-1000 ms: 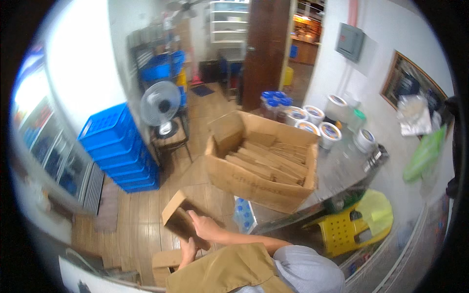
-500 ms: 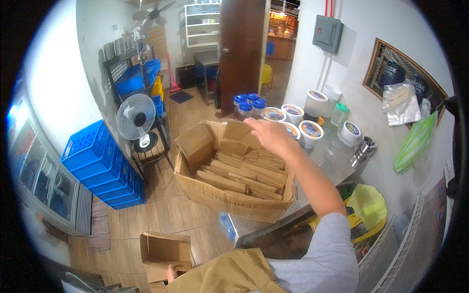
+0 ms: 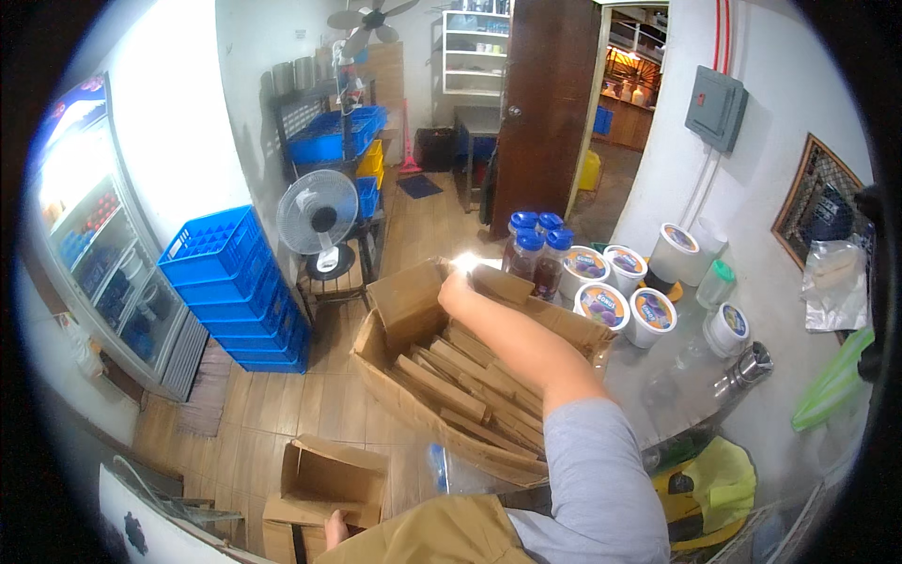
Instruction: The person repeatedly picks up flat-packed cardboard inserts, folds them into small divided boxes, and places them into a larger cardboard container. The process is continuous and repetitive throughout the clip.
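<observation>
A large open cardboard box (image 3: 442, 434) sits partly over the corner of a metal table, holding several flat folded cardboard pieces (image 3: 470, 371) standing on edge. My right arm reaches across it, and my right hand (image 3: 458, 289) is at the far rim by the raised flaps; its fingertips are lost in a bright glare, so their grip is unclear. Low in the view, my left hand (image 3: 335, 528) holds the near edge of a smaller open cardboard box (image 3: 338, 475), thumb showing over the edge. That smaller box shows nothing inside.
Blue-lidded jars (image 3: 540, 246), white lidded tubs (image 3: 602, 305) and a steel cup (image 3: 752, 362) stand on the metal table (image 3: 658, 404). At left are stacked blue crates (image 3: 240, 291), a standing fan (image 3: 319, 216) and a glass-door fridge (image 3: 122, 254). A yellow chair (image 3: 700, 493) is at lower right.
My right hand has shifted left along the far rim of the large box. The view has turned left, so the room appears farther right. My left hand stays on the smaller box.
</observation>
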The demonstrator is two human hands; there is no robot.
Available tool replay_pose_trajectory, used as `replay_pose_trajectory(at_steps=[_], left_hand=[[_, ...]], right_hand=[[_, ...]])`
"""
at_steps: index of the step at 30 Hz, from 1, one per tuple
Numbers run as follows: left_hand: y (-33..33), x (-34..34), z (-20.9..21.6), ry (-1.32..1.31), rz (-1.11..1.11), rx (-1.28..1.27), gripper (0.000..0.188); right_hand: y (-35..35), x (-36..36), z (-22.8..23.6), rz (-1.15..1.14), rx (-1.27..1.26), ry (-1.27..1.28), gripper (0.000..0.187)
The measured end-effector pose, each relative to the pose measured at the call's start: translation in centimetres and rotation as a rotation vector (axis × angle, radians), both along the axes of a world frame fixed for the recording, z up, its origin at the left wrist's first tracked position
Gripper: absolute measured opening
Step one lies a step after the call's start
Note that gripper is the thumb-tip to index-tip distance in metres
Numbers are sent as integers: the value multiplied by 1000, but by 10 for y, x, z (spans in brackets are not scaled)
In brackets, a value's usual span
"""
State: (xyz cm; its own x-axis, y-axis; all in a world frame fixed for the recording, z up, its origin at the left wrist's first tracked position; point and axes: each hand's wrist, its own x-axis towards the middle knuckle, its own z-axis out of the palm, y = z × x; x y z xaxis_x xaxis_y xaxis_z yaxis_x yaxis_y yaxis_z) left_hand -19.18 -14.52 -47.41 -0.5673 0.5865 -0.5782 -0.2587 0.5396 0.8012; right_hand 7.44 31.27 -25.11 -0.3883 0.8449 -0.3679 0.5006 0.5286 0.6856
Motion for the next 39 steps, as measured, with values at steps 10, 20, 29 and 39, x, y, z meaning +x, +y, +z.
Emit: replay_pose_trajectory(at_steps=[10,20,29,39], left_hand=[[-1,31,39,-42,22,92,35],[7,19,23,-153,-10,125,32],[3,40,80,-139,77,83,37],[-28,10,7,-267,175,220,37]], right_hand=[[-8,62,49,-46,14,335,27],[-37,73,22,120,237,441,20],[-10,42,9,7,-58,217,24],[82,46,-89,-335,-197,-28,37]])
